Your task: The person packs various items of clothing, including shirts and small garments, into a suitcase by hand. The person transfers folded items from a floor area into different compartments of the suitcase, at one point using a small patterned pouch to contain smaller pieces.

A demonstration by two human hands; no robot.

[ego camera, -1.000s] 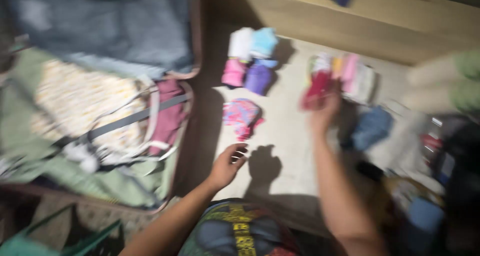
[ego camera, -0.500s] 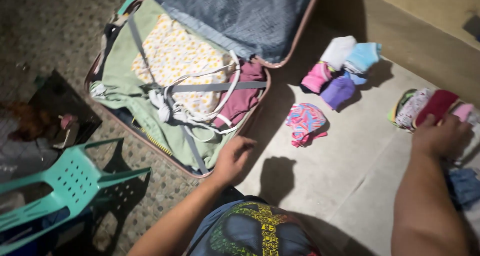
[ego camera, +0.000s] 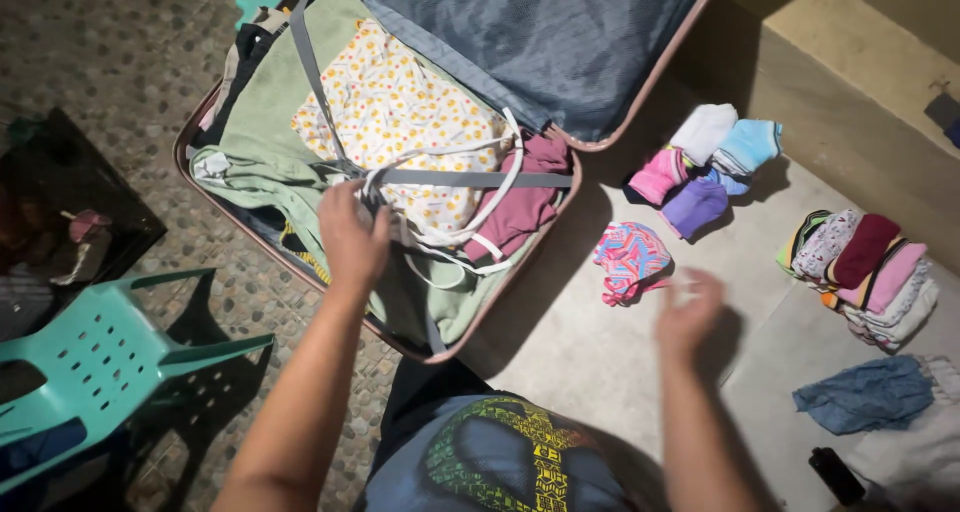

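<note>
Left hand (ego camera: pixel 352 240): moved onto green folded garment (ego camera: pixel 270 122) in open pink hard-shell suitcase (ego camera: pixel 560 142), fingers curled, grasp indeterminate | Right hand (ego camera: pixel 688 314): off rolled clothes stack (ego camera: pixel 868 262), open, empty, beside multicoloured patterned bundle (ego camera: pixel 630 260).

Pink-rimmed suitcase (ego camera: pixel 205 107) with grey lining; cream yellow-dotted garment (ego camera: pixel 400 112) on green cloth (ego camera: pixel 270 102); maroon garment (ego camera: pixel 525 207); teal chair (ego camera: pixel 100 352).

- Both forearms bare, no sleeves, no watch/rings visible.
- Left hand (ego camera: pixel 352 234) & right hand (ego camera: pixel 688 317): bare, no gloves; right one blurred.
- Near centre: grey-blue shirt (ego camera: pixel 500 462) w/ yellow-green-black printed graphic.
- Dark garment edge just above shirt.
</note>
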